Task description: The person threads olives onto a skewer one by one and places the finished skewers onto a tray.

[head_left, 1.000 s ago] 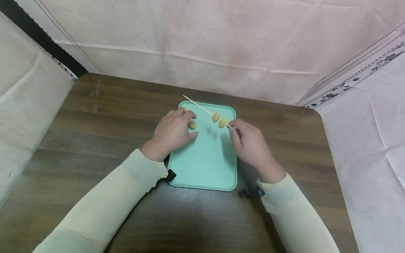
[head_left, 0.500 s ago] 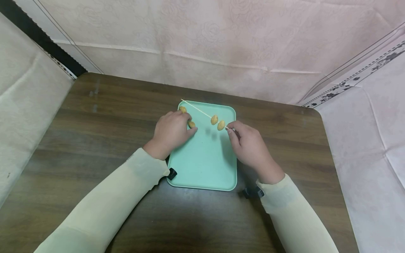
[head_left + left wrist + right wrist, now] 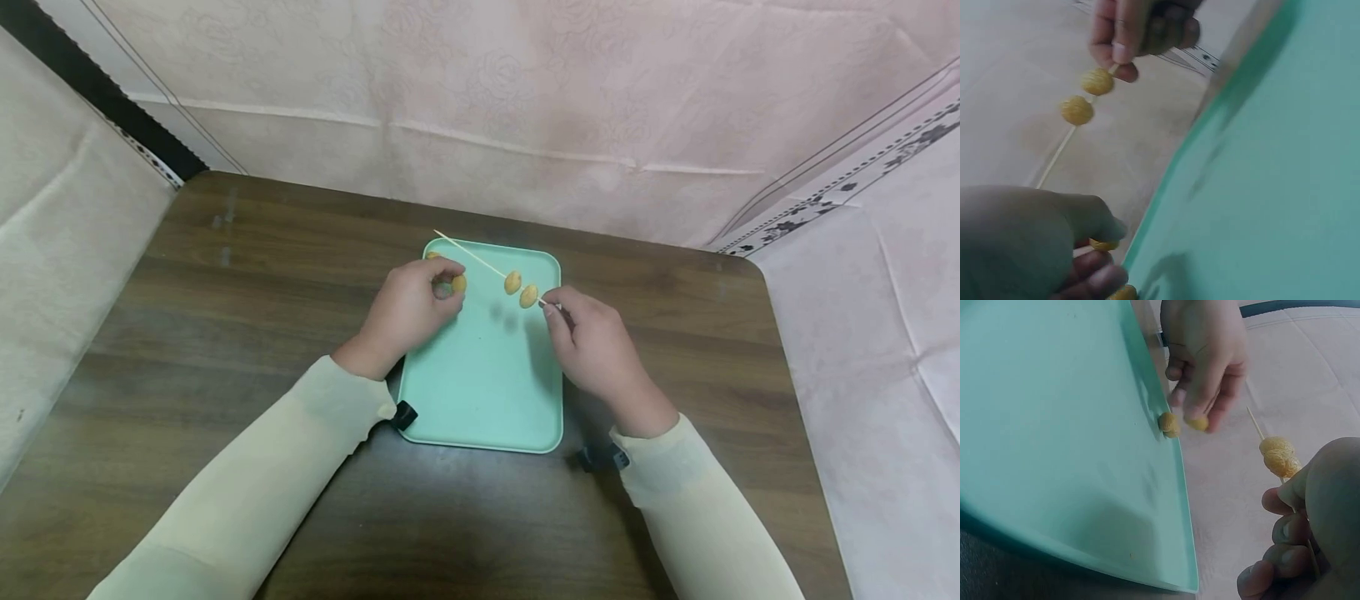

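Note:
My right hand [image 3: 596,337] pinches a thin wooden skewer [image 3: 472,252] near its lower end, between thumb and fingers. Threaded close to that grip are two wrinkled golden food balls, a farther one [image 3: 512,282] and a nearer one [image 3: 528,296]. The skewer's bare, longer part points up and left over the mint-green tray [image 3: 483,400]. Over the tray's left side, my left hand [image 3: 408,304] pinches another golden food ball [image 3: 459,284] between thumb and fingertips. One more golden ball [image 3: 1169,424] lies at the tray's edge, mostly hidden behind the left hand in the head view.
The tray lies on a dark brown wooden table [image 3: 262,333]. Pale patterned cloth [image 3: 525,108] hangs behind the table and along both sides. Each sleeve has a small dark device at the wrist, the left one [image 3: 405,415] overlapping the tray's edge.
The left hand has closed its thumb and fingers on a golden ball from the tray and raised it slightly. The right hand and skewer have shifted only a little.

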Motion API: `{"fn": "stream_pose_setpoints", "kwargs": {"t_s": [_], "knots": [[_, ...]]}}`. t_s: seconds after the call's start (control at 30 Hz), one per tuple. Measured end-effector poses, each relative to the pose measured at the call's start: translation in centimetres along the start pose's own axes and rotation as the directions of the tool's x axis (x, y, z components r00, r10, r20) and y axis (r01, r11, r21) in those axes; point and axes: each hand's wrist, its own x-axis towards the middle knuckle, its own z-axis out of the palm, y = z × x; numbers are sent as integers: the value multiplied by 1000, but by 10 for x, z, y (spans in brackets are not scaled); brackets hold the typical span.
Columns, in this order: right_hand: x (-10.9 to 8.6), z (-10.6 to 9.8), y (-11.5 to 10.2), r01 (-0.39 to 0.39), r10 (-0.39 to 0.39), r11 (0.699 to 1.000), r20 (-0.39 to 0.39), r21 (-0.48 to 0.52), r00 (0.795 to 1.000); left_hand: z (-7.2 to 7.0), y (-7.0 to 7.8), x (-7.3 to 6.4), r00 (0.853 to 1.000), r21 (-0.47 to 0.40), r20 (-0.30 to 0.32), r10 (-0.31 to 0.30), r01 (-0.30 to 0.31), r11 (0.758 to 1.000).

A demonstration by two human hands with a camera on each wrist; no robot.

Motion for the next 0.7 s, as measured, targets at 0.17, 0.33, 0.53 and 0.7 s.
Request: {"fn": "stream_pose_setpoints", "kwargs": {"t_s": [0.17, 0.33, 0.53, 0.7], "knots": [[-1, -1, -1, -10, 10, 1000, -1, 10, 1000, -5, 2, 1, 998, -273, 7, -70, 69, 960], [-1, -1, 0, -10, 10, 1000, 0, 10, 1000, -10, 1, 2, 991, -447, 13, -136, 127, 885], [-3, -2, 0, -9, 9, 1000, -3, 8, 1000, -15, -2, 3, 983, -555, -42, -179, 126, 822], [-6, -2, 3, 0, 0, 1000, -9, 8, 1000, -19, -7, 7, 969, -635, -96, -226, 115, 764]]}}
